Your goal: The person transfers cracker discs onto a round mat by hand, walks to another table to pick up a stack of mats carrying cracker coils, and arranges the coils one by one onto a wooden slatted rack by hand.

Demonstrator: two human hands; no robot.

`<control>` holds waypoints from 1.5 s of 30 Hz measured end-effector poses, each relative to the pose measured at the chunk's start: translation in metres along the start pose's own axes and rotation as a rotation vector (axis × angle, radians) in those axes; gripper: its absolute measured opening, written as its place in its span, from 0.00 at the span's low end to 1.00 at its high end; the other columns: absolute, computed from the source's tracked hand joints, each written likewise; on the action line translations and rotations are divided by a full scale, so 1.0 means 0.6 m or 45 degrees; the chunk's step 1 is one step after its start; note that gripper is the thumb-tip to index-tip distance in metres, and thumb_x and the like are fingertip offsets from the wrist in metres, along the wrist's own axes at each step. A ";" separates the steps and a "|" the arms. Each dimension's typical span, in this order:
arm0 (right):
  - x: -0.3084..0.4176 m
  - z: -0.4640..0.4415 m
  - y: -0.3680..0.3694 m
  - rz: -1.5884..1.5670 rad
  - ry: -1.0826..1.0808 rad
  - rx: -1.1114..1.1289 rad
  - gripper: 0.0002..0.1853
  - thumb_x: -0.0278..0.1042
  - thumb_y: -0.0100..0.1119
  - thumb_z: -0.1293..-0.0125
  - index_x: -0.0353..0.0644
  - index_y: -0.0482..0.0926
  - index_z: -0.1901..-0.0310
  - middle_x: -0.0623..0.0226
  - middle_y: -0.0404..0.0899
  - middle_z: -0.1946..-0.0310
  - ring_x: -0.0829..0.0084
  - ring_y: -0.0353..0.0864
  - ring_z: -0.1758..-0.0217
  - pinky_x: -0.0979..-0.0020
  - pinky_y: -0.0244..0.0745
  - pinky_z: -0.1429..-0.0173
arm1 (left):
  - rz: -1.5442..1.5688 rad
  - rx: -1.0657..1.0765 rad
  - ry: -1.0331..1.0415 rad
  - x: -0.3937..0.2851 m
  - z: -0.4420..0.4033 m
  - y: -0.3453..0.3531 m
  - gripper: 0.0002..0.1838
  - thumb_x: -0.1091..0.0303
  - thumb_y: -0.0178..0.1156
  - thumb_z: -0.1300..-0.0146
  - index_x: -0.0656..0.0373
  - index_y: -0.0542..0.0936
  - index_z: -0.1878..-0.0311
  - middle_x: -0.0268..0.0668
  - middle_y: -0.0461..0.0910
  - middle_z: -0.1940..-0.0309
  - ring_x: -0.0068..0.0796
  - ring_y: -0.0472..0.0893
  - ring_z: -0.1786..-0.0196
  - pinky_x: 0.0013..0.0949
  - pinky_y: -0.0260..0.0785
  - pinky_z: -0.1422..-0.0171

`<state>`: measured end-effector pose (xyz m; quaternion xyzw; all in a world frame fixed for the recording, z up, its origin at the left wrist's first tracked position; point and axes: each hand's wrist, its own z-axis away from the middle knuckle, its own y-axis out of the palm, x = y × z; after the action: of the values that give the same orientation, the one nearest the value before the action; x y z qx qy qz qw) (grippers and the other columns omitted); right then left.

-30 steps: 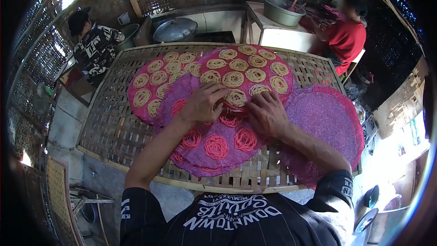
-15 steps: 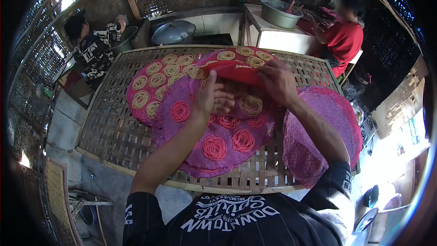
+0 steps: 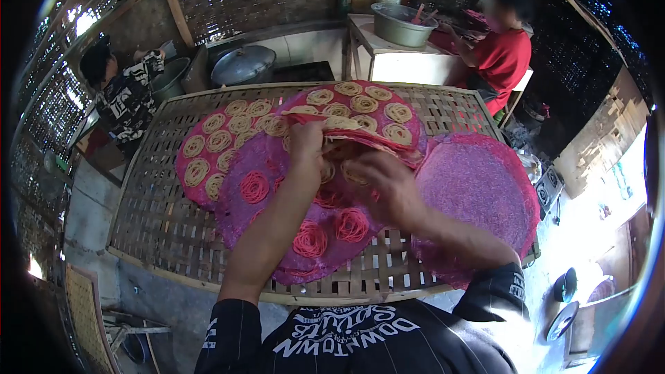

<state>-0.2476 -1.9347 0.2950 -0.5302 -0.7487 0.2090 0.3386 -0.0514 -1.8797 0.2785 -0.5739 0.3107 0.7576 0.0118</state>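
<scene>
My left hand (image 3: 307, 142) is closed on the lifted near edge of a round red-pink mesh sheet (image 3: 420, 140) that carries pale yellow noodle nests (image 3: 364, 103). The raised edge folds back in a flap over the sheet's middle. Below it, my right hand (image 3: 388, 183) has its fingers stretched out, slightly blurred, close to yellow nests under the flap; whether it touches them I cannot tell. Underneath lies a purple mesh sheet (image 3: 242, 159) bearing pink noodle nests (image 3: 309, 238). At left, another pink sheet (image 3: 187, 173) holds more yellow nests.
Everything rests on a woven bamboo rack (image 3: 159, 235). Bare purple mesh sheets (image 3: 478, 194) are piled at its right. Beyond stand a lidded pot (image 3: 242, 66) and a large metal basin (image 3: 402, 26). One person (image 3: 125, 90) sits far left, another in red (image 3: 502, 62) far right.
My left hand has come to grip the sheet's edge. My right hand has let go of the edge and moved down and left beneath the flap. The view has shifted slightly.
</scene>
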 end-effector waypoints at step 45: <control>-0.431 -0.144 0.049 -0.435 1.211 0.149 0.20 0.42 0.61 0.34 0.28 0.82 0.55 0.56 0.85 0.65 0.68 0.84 0.65 0.66 0.78 0.60 | -0.777 -0.400 0.463 -0.004 -0.055 -0.082 0.14 0.67 0.68 0.48 0.65 0.84 0.59 0.41 0.86 0.64 0.31 0.84 0.64 0.35 0.73 0.60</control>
<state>-0.1115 -2.1700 0.2603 -0.4168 -0.5747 -0.0723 0.7005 -0.0039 -1.8550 0.2532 -0.7598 0.0029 0.6434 0.0932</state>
